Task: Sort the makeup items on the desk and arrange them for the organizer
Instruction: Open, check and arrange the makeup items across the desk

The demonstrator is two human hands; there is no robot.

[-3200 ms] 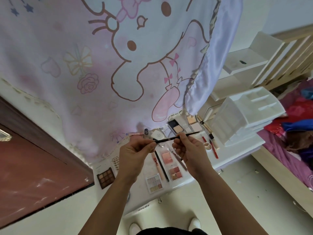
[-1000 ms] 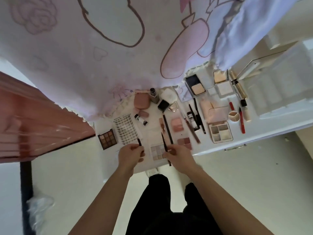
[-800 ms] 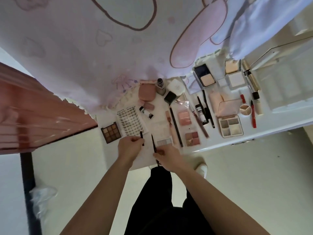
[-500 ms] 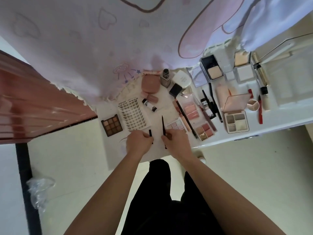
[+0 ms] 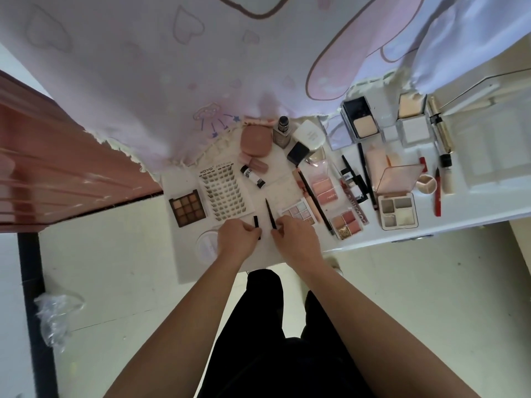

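Observation:
My left hand [image 5: 237,239] pinches a short black cap [image 5: 255,222] above the near edge of the white desk [image 5: 474,208]. My right hand [image 5: 296,239] pinches a thin black eyeliner pencil [image 5: 270,214], its tip pointing away from me. The two pieces are apart, a few centimetres between them. Past my hands lie a brown eyeshadow palette [image 5: 187,208], a false-lash card [image 5: 225,193], a pastel palette [image 5: 298,211] and a pink compact [image 5: 255,140]. Many more palettes, pencils and tubes spread to the right.
A cartoon-print curtain [image 5: 201,67] hangs over the desk's far side. A white organizer [image 5: 494,156], blurred, stands at the desk's right end. A round white lid [image 5: 207,247] lies by my left wrist. A red-brown door [image 5: 57,173] is at left, floor below.
The pencil, held whole between both hands at first, is now split into cap and body. My hands dropped to the desk's near edge and the view tilted down.

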